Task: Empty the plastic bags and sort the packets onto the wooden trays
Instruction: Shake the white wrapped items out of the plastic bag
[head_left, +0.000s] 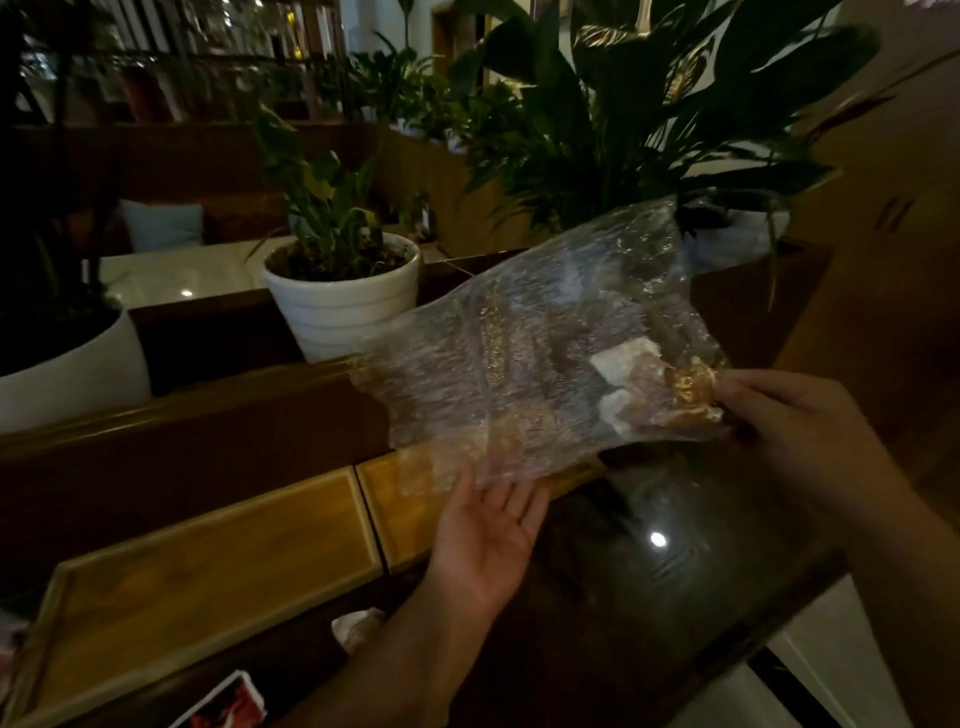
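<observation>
A clear plastic bag hangs in the air over the table, stretched sideways. My right hand pinches its bunched right end, where a few pale packets sit inside. My left hand is spread palm-up just under the bag's lower left edge, fingers apart, touching or nearly touching the plastic. Two wooden trays lie side by side below: a large one at the left and a second partly hidden behind the bag and my left hand.
The dark glossy table reflects a lamp. A red and white packet and a pale crumpled item lie near the front edge. White plant pots and leafy plants stand behind a wooden ledge.
</observation>
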